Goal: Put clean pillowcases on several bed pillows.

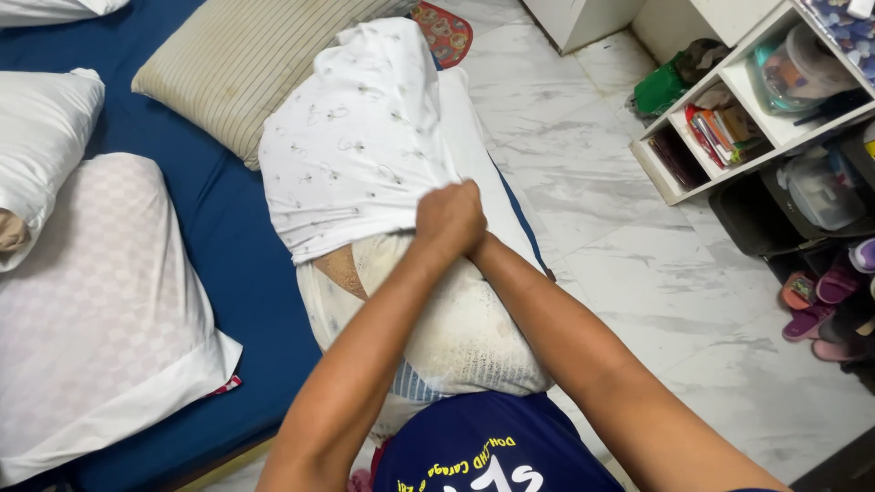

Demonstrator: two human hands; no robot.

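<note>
**Both hands grip the edge of a pillowcase**

The left hand (448, 219) is closed on the lower edge of the white pillowcase (355, 146), which covers the far half of the pillow (456, 328). The right hand is hidden behind the left, so its grip cannot be judged. Beside lie a striped pillow (228, 64), the blue mattress (237, 264) and a white shelf (729, 118).

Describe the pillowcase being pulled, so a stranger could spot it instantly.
Start at the blue mattress; at its floor-side edge lies a long pillow. The pillowcase covers its far half, gripped by both hands. Unlike neighbouring checked and striped cases, it is white with tiny scattered prints.
</note>
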